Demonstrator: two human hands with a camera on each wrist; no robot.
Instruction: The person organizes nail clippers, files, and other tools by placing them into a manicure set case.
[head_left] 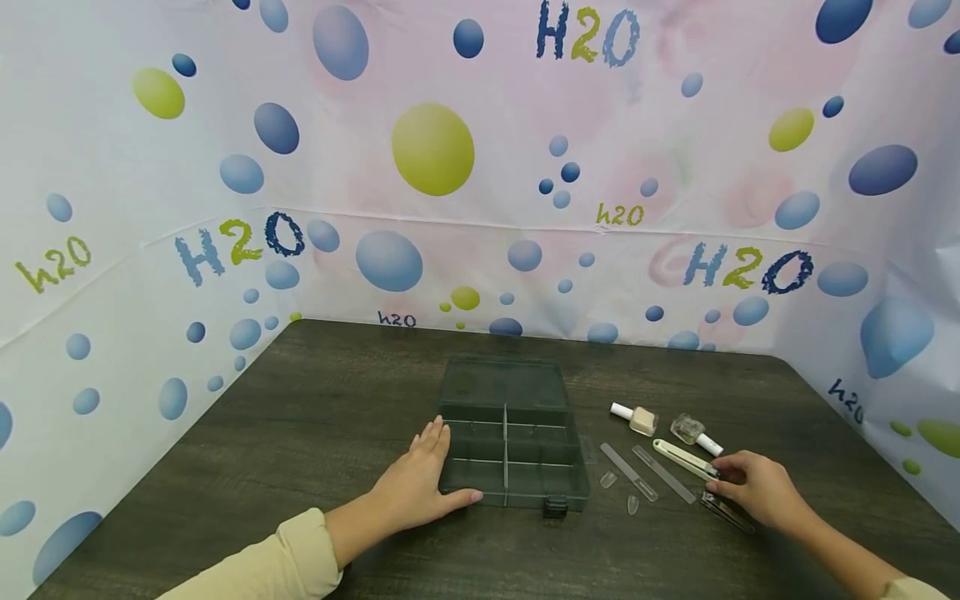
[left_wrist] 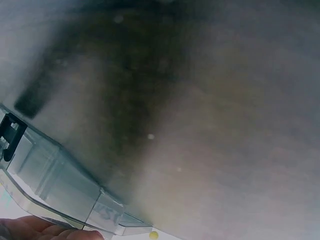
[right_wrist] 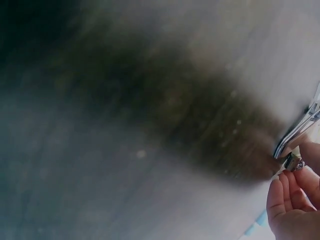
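Observation:
A clear, dark-tinted plastic organizer box stands with its lid raised at the back and dividers between its compartments. My left hand rests against its left side, fingers stretched along the wall and thumb by the front edge. To the right, my right hand pinches the metal end of a cream-handled nail clipper between thumb and fingers. Just under that hand lies a silver nail clipper, also seen in the right wrist view as a shiny metal lever.
Two white-capped nail polish bottles, one beige and one clear, lie behind the clippers. Between box and clippers are two slim nail files and two small clear nail-shaped pieces. A black latch juts from the box front.

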